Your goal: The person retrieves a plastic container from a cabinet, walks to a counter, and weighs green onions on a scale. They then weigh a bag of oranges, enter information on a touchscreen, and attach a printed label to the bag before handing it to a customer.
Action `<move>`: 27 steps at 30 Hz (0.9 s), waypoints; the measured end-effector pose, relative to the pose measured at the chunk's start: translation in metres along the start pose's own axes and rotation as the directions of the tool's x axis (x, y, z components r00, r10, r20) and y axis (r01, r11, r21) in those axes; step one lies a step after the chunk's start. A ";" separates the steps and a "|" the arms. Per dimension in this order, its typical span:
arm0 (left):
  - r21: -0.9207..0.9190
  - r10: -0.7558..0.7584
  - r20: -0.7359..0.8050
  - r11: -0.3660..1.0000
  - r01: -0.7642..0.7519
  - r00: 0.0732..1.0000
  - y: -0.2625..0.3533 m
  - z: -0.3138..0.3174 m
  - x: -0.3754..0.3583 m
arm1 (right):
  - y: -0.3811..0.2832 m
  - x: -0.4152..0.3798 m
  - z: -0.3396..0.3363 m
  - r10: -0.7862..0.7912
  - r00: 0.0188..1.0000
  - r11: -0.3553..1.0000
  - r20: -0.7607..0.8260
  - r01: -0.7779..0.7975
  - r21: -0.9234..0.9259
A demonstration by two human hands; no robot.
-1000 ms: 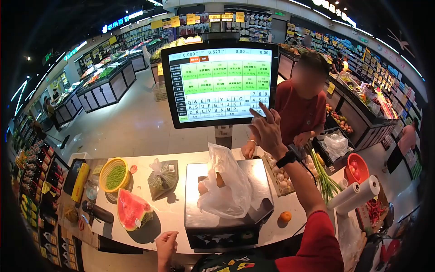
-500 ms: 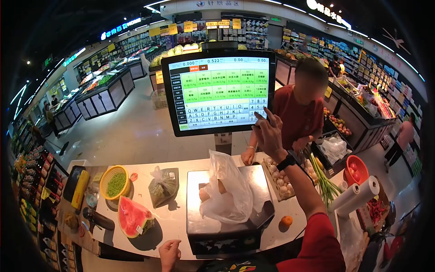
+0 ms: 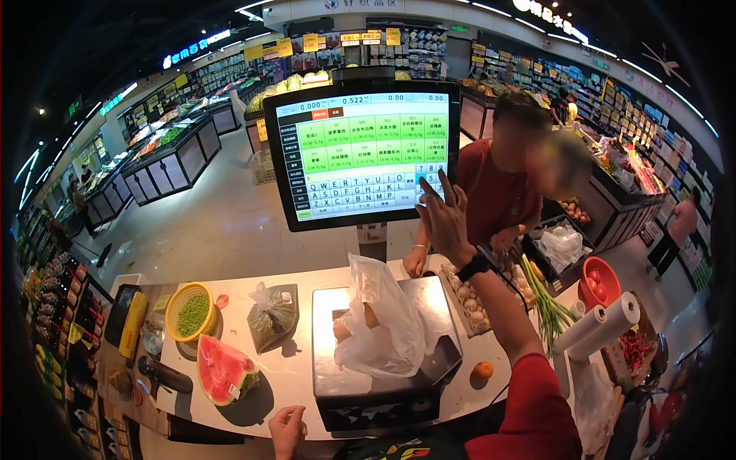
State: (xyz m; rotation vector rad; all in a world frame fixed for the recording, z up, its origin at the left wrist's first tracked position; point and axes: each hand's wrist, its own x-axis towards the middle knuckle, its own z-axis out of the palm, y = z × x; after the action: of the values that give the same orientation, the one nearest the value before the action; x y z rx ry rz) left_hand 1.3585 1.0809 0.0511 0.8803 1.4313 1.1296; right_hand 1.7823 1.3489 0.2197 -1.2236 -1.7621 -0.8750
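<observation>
My right hand (image 3: 446,226) is raised at the touchscreen (image 3: 368,153), fingers spread and empty, a fingertip over the number keys at its lower right. A dark watch is on that wrist. Below the screen, a clear plastic bag (image 3: 383,330) with brownish round items inside rests on the metal scale (image 3: 330,364). My left hand (image 3: 287,431) is at the counter's front edge, just left of the scale. Its fingers are curled in, with nothing visible in them. Nearest to it lies a cut watermelon wedge (image 3: 224,369) with a small label.
A yellow basket of green peas (image 3: 170,313), a tied bag (image 3: 272,322) and a black bottle (image 3: 166,374) sit on the left. To the right are an orange fruit (image 3: 483,370), a tray of eggs (image 3: 466,303), green onions (image 3: 540,299) and plastic rolls (image 3: 609,326). A person in red (image 3: 498,184) stands across.
My right hand has shifted slightly left and down over the number keys, and one key is now highlighted. A second person's head shows beside the person in red. My left hand stays put.
</observation>
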 end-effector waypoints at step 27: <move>-0.026 -0.053 0.028 0.998 0.053 0.998 0.019 0.011 -0.011 | -0.030 0.042 -0.027 -0.088 0.995 0.987 -0.047 0.093 0.133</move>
State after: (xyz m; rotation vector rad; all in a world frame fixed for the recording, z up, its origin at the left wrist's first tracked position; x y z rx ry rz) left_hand 1.3703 1.0773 0.0724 0.8317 1.4060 1.0905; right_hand 1.7507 1.3332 0.2666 -1.0386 -1.8245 -0.8126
